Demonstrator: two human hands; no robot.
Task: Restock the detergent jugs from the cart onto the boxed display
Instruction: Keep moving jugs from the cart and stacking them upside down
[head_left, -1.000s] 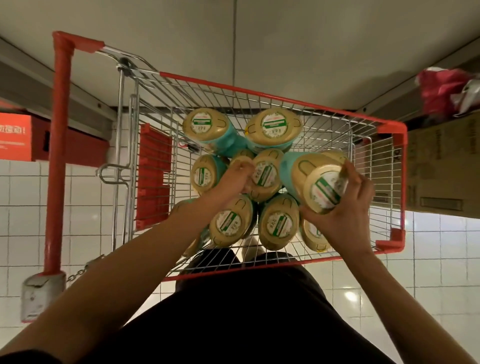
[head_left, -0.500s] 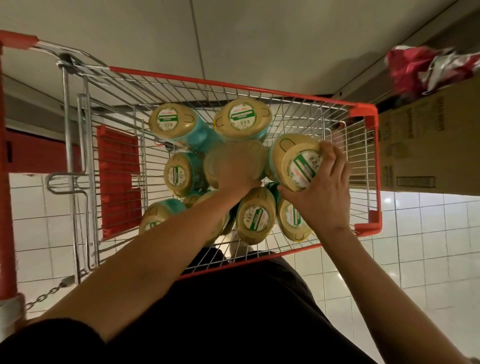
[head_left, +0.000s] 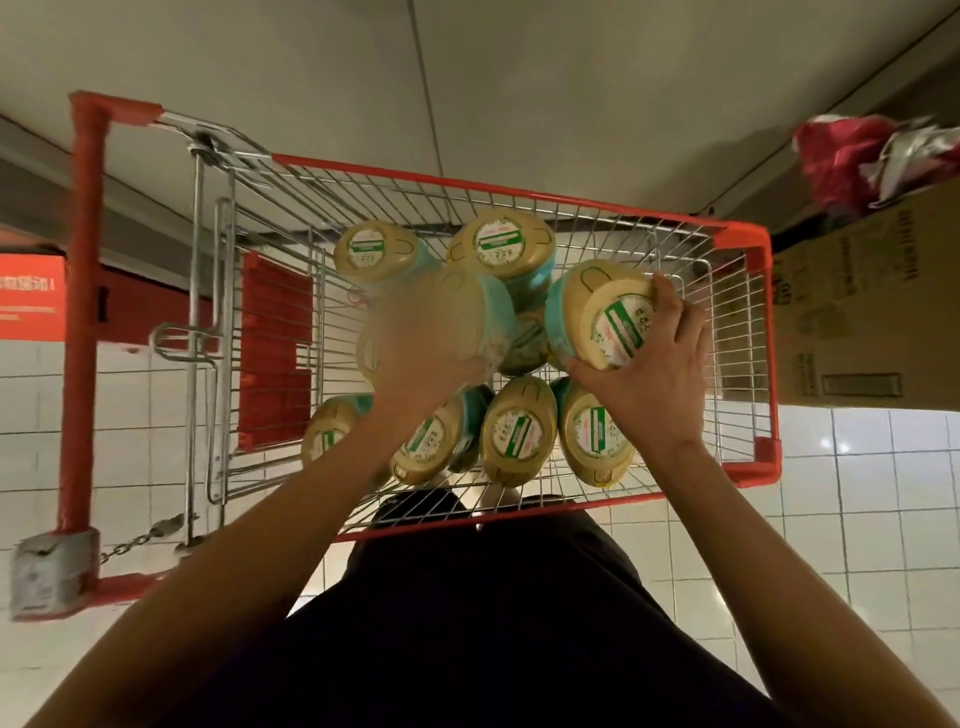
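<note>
Early stage, judging by load: cart (head_left: 748, 235) holding seven or so jugs, none seen on any display. Right hand (head_left: 652, 387) clamped on tan end of tilted jug (head_left: 597, 317), raised above the rest. Left hand (head_left: 426, 369) motion-blurred, seemingly gripping second jug (head_left: 470, 312). Other jugs (head_left: 519, 431) below and beyond both hands: teal bodies, tan oval ends, green-white labels. Cardboard box (head_left: 872, 312) right of right hand.

jugs (head_left: 519, 431) in cart (head_left: 519, 193), carton (head_left: 857, 312) at right
</note>
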